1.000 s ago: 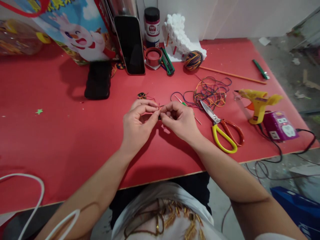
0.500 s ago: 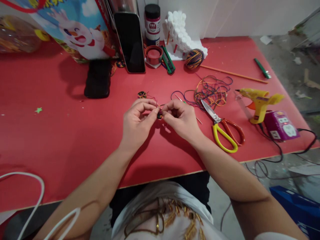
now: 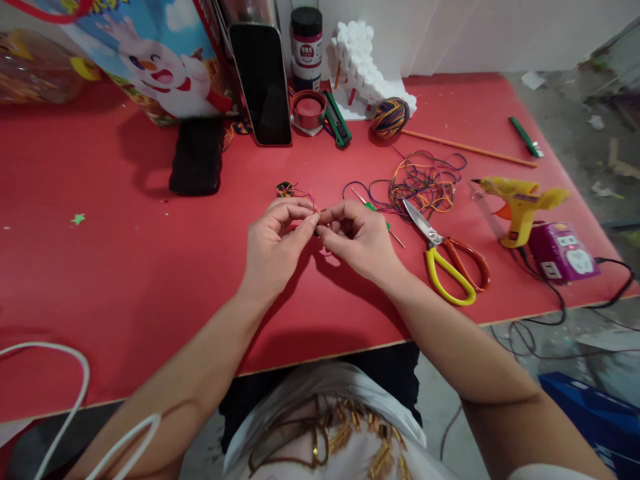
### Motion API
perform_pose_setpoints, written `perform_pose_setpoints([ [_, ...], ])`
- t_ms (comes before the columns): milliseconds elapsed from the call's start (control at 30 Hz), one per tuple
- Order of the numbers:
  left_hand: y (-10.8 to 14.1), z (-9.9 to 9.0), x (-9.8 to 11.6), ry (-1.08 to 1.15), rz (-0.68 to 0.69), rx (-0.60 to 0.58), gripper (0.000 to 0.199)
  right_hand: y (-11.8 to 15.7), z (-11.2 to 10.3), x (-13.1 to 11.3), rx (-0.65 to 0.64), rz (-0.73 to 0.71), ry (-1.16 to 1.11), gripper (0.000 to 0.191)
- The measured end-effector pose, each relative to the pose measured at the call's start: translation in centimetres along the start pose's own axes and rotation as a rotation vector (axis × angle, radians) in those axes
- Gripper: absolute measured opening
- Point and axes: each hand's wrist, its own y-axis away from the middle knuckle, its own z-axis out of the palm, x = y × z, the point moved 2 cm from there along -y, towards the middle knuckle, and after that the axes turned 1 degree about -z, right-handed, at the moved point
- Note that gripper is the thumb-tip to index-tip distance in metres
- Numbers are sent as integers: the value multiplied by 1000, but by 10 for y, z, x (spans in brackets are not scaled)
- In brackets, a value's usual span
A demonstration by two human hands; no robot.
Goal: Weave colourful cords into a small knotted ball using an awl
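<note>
My left hand [image 3: 277, 248] is closed in a pinch on a small piece of multicoloured yarn work [image 3: 317, 231], most of it hidden by my fingers. Thumb and forefinger of my right hand [image 3: 361, 239] pinch the same piece from the other side, so the fingertips of both hands nearly meet. A pink strand rises from between them. Just beyond my left fingers lies a small dark crocheted round [image 3: 285, 190]. Right of my right hand, partly behind it, is a crochet hook with a green grip [image 3: 371, 207]. A loose tangle of multicoloured yarn [image 3: 425, 183] spreads beyond the hook.
Scissors [image 3: 443, 250] with yellow and red handles lie to the right. Farther right are a yellow glue gun [image 3: 520, 203] and a purple power box [image 3: 565, 252]. At the back stand a phone [image 3: 261, 85], a tape roll [image 3: 308, 112], a green cutter [image 3: 338, 120] and a yarn ball [image 3: 390, 119].
My right fingertips have shifted slightly left, closer to the left ones, and cover more of the yarn piece. More of the hook's green grip shows. My left hand has hardly moved.
</note>
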Motion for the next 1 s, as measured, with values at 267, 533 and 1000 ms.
perform_pose_setpoints([
  [267, 3, 4, -2, 181, -91, -40, 6, 0, -1, 2, 9, -43, 89, 8],
  [533, 1, 7, -5, 379, -200, -42, 5, -1, 2, 3, -8, -47, 66, 8],
  [1000, -7, -2, 0, 535, -326, 15, 14, 1, 1, 0, 0, -12, 121, 5],
])
